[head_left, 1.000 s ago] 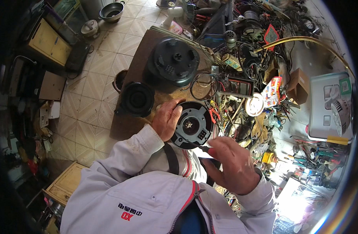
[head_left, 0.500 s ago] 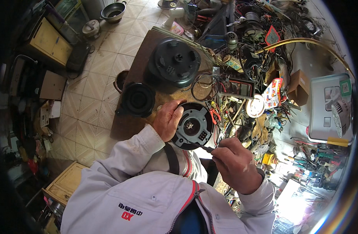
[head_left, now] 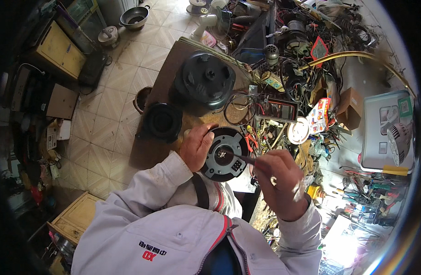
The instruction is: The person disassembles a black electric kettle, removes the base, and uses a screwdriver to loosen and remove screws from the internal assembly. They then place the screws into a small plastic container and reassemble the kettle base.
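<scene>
My left hand [head_left: 196, 149] grips the left side of a round black appliance base [head_left: 228, 141] with a grey metal plate and small metal centre fitting, held above my lap. My right hand [head_left: 280, 178] holds a slim dark tool [head_left: 247, 159], its tip near that centre; exact contact is too small to tell. On the brown table [head_left: 142, 151] beyond sit a large black housing [head_left: 203, 78] and a smaller black round part [head_left: 161, 121]. Red-handled pliers [head_left: 251, 142] lie just right of the base.
Dense tangled wires and tools [head_left: 297, 75] cover the bench at right, with a cardboard box [head_left: 350, 107], white disc [head_left: 298, 127], gooseneck arm [head_left: 352, 53] and white panel [head_left: 377, 156]. A yellow cabinet [head_left: 59, 55] stands left, an open drawer [head_left: 75, 215] lower left, a pan [head_left: 133, 17] on the floor.
My right hand has moved up, bringing the tool's tip from the base's lower rim toward its centre. The base and left hand appear slightly lower in the picture, as does the background.
</scene>
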